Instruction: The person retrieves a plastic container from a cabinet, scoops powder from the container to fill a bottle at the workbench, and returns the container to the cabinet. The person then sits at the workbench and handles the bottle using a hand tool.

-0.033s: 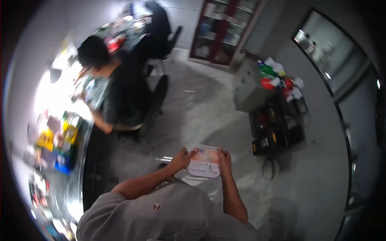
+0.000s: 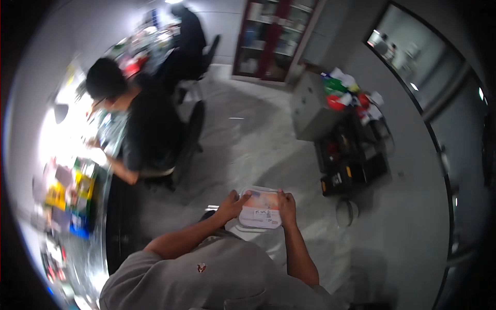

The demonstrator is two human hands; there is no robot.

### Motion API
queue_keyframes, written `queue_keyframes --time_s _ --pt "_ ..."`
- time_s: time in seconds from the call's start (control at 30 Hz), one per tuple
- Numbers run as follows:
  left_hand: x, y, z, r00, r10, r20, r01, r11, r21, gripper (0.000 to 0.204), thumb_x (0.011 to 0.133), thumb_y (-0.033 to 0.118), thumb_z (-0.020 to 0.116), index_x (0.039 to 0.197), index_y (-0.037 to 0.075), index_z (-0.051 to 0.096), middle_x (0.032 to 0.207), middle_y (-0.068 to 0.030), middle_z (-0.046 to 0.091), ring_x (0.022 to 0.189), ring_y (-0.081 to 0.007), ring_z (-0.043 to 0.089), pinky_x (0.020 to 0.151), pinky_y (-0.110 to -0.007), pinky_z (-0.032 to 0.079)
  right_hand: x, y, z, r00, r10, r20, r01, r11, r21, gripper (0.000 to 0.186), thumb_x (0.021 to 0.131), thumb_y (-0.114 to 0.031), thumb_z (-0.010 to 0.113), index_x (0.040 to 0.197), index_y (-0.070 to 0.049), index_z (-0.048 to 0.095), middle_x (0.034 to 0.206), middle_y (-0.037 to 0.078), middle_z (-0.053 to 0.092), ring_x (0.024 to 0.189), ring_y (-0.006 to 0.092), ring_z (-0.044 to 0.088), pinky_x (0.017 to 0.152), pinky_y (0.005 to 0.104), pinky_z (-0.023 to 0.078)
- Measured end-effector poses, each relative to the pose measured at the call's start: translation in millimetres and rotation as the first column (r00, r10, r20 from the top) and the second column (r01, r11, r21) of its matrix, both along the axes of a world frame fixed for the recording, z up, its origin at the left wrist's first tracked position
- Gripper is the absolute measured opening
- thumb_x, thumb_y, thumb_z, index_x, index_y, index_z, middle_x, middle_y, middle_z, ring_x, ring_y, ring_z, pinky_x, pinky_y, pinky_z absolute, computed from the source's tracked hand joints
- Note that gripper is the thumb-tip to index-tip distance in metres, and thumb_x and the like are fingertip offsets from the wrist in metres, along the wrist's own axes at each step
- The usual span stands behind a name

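Observation:
Between my two hands is a flat, rounded-rectangular package (image 2: 261,211), probably a lidded plastic box, with an orange and white label and a clear rim. My left hand (image 2: 232,205) grips its left edge, thumb resting on top. At the opposite edge my right hand (image 2: 287,206) has its thumb near the far corner. Fingers under the package are hidden. It is held in front of my body, above the grey floor.
To my left, a person in black (image 2: 152,124) sits at a brightly lit workbench (image 2: 98,217); another sits farther back. Yellow and blue bins (image 2: 78,222) stand on the bench. At right are a grey cabinet (image 2: 310,108), black cases (image 2: 343,181) and a round bin (image 2: 346,213). A glass-fronted cabinet (image 2: 273,46) stands ahead.
The surroundings have shifted slightly left in the view. Both hands keep their hold on the package, which stays almost in the same place before me.

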State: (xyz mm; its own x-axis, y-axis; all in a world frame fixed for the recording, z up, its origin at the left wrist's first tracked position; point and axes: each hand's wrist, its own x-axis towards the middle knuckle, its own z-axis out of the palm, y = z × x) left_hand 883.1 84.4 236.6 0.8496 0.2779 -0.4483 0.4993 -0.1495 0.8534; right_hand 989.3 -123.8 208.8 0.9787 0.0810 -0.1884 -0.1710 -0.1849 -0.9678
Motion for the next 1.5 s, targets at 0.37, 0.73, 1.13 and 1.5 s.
queue_keyframes --time_s 0.37,0.73,1.13,1.5 --pt "337.1 -26.7 22.4 0.868 -0.435 0.241 0.412 0.900 0.142 0.063 0.096 0.059 0.054 0.078 -0.001 0.047 0.068 -0.0165 0.049 0.065 -0.0240 0.047 0.064 -0.042 0.043 187.9 -48.3 6.5 0.872 -0.488 -0.041 0.487 0.854 0.183 0.037 0.097 -0.041 0.063 0.089 -0.006 0.054 0.079 0.002 0.056 0.076 0.0097 0.052 0.071 0.0238 0.044" --pt "638.2 -14.9 101.4 0.772 -0.508 0.383 0.566 0.823 -0.051 0.050 0.099 0.048 0.058 0.077 0.004 0.050 0.068 -0.0019 0.046 0.068 -0.0120 0.042 0.061 -0.032 0.040 402.9 -34.4 48.8 0.962 -0.226 -0.154 0.269 0.668 0.694 0.072 0.092 -0.038 0.061 0.148 -0.002 0.034 0.145 0.017 0.048 0.134 0.0296 0.048 0.112 0.0481 0.038" --pt "834.6 206.0 126.2 0.975 0.109 0.192 -0.006 0.881 -0.473 0.063 0.096 0.045 0.060 0.134 -0.003 0.042 0.115 -0.0144 0.062 0.108 -0.0233 0.061 0.096 -0.035 0.047 826.3 167.9 110.3 0.890 0.451 -0.072 -0.260 0.631 0.731 0.088 0.083 -0.032 0.068 0.154 -0.009 0.021 0.144 0.015 0.043 0.137 0.0286 0.041 0.114 0.0434 0.032" --pt "1012.3 318.1 70.3 0.811 0.499 0.307 0.023 0.496 -0.868 0.072 0.091 0.044 0.057 0.147 0.004 0.037 0.143 -0.0168 0.051 0.124 -0.0348 0.056 0.102 -0.048 0.047 1062.1 281.3 104.7 0.901 0.435 0.004 -0.382 0.788 0.483 0.082 0.096 -0.052 0.057 0.158 -0.021 0.012 0.150 0.022 0.035 0.139 0.0365 0.038 0.110 0.0499 0.038"
